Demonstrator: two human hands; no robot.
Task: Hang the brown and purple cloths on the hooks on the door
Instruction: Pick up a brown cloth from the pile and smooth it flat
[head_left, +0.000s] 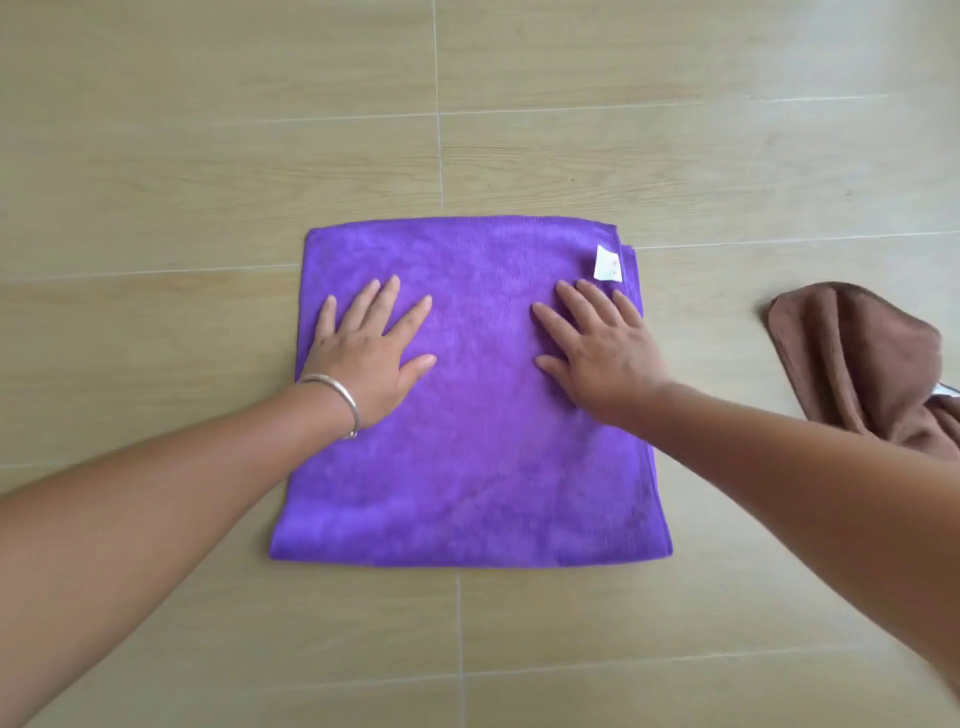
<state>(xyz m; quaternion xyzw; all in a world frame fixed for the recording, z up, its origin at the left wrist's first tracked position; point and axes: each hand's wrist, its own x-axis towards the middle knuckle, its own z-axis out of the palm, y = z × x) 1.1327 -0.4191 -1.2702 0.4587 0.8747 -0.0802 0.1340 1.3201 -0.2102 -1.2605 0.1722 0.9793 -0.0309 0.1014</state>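
Both hands lie flat with fingers spread on the purple cloth (467, 415), holding nothing: the left hand (371, 353) at 9 o'clock of its middle, the right hand (597, 353) at 3. The cloth is spread on the floor (208, 156). The brown cloth (862, 364) lies bunched, well apart at 3 o'clock. Smoothing outward from the centre should flatten it; then pinch the far corners by the white tag (608, 263) to lift.

Brown cloth (872, 374) partly beyond the right edge.
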